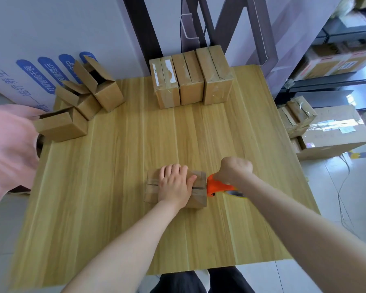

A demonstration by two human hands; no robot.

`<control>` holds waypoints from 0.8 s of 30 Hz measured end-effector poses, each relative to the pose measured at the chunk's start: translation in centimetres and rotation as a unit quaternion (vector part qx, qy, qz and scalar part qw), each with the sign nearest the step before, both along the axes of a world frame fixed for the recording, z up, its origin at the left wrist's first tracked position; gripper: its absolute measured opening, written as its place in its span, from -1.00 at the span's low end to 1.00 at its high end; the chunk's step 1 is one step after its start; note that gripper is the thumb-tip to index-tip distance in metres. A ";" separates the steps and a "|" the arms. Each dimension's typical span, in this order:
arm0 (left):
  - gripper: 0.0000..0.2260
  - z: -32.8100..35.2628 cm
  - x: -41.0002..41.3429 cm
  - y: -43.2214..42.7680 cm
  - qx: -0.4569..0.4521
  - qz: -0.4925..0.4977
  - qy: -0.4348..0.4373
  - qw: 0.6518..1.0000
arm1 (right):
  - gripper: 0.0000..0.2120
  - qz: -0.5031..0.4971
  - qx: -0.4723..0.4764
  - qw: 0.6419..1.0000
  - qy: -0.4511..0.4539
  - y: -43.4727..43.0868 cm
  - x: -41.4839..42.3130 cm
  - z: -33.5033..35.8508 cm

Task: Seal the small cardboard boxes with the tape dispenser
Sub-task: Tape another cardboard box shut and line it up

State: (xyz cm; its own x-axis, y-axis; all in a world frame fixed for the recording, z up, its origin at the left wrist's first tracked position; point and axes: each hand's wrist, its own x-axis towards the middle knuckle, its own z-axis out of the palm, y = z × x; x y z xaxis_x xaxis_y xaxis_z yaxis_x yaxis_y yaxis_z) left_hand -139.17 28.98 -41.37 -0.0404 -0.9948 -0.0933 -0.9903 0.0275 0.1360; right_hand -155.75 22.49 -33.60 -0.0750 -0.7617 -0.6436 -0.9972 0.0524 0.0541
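**On the table, near its middle: box pressed flat, dispenser at its right end**

Off the table's (114, 208) left edge: a second person's pink sleeve (6, 144).
Table's far-left corner: three open boxes (82, 102), flaps up, clustered.
Middle of the table's far edge: three taped boxes (188, 81) standing in a close row.
Table's middle, toward the near edge: small cardboard box (198, 198), flap seam facing up.
The left hand (174, 185) lies flat on top of the box, fingers straight, pressing.
The orange tape dispenser (217, 186) touches the box's right end.
The right hand (234, 169) is fisted round the dispenser's handle.
Beyond the table's right edge: larger cartons (334, 132) on the floor.
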 end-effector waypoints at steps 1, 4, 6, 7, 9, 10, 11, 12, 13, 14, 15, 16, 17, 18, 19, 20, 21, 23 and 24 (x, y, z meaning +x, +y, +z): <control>-0.52 0.0 0.1 0.0 0.005 0.002 0.004 1.000 | -0.78 -0.012 -0.007 1.000 -0.007 1.1 0.2 -1.1; -0.52 -0.2 0.1 -0.1 0.007 0.019 0.015 1.000 | -0.72 -0.063 -0.041 0.997 -0.035 4.3 -1.1 -3.2; -0.55 -0.3 0.0 -0.1 0.008 0.057 0.016 0.998 | -0.61 -0.146 -0.077 0.984 -0.070 5.7 -3.3 -2.8; -0.57 -0.2 -0.1 -0.1 0.009 0.099 0.019 0.995 | -0.57 -0.184 -0.105 0.972 -0.097 6.2 -4.3 -2.4; -0.58 0.3 -0.2 -0.2 0.009 0.228 0.043 0.973 | -0.54 -0.226 -0.167 0.944 -0.171 7.0 -5.8 -1.3; -0.58 0.7 -0.1 -0.2 0.011 0.299 0.068 0.952 | -0.56 -0.238 -0.193 0.927 -0.217 7.4 -6.1 -0.6; -0.59 1.1 0.2 -0.2 0.011 0.358 0.097 0.929 | -0.60 -0.252 -0.215 0.905 -0.266 7.8 -6.2 0.4; -0.60 1.3 0.5 -0.2 0.016 0.400 0.128 0.907 | -0.66 -0.268 -0.228 0.880 -0.319 8.1 -6.1 1.2; -0.61 1.3 0.9 -0.3 0.024 0.429 0.158 0.889 | -0.72 -0.285 -0.235 0.853 -0.369 8.4 -5.8 1.9; -0.62 1.5 1.4 -0.5 0.028 0.446 0.190 0.874 | -0.77 -0.295 -0.245 0.828 -0.408 8.7 -5.5 2.7; -0.61 2.2 1.6 -0.7 0.027 0.461 0.229 0.857 | -0.79 -0.296 -0.255 0.811 -0.435 8.9 -5.1 3.5; -0.60 3.1 2.0 -1.0 0.018 0.477 0.289 0.830 | -0.79 -0.290 -0.267 0.800 -0.453 9.2 -4.8 4.1; -0.60 4.5 2.2 -1.5 0.004 0.481 0.379 0.790 | -0.79 -0.282 -0.279 0.789 -0.469 9.3 -4.4 4.6; -0.64 6.2 2.4 -1.8 -0.003 0.462 0.483 0.744 | -0.79 -0.276 -0.292 0.777 -0.485 9.4 -4.0 5.2; -0.71 8.3 2.6 -2.0 0.005 0.420 0.572 0.705 | -0.77 -0.272 -0.304 0.765 -0.499 9.4 -3.6 5.9; -0.80 10.4 2.8 -2.0 0.035 0.369 0.621 0.691 | -0.74 -0.270 -0.314 0.752 -0.513 9.5 -3.3 6.4; -0.82 12.6 2.9 -1.9 0.080 0.313 0.647 0.691 | -0.71 -0.267 -0.319 0.742 -0.525 9.5 -3.1 6.9; -0.68 16.1 3.1 -1.6 0.168 0.210 0.664 0.698 | -0.68 -0.257 -0.326 0.729 -0.544 9.4 -2.7 7.8; -0.60 17.4 3.3 -1.4 0.197 0.171 0.666 0.699 | -0.67 -0.248 -0.328 0.726 -0.551 9.4 -2.5 8.2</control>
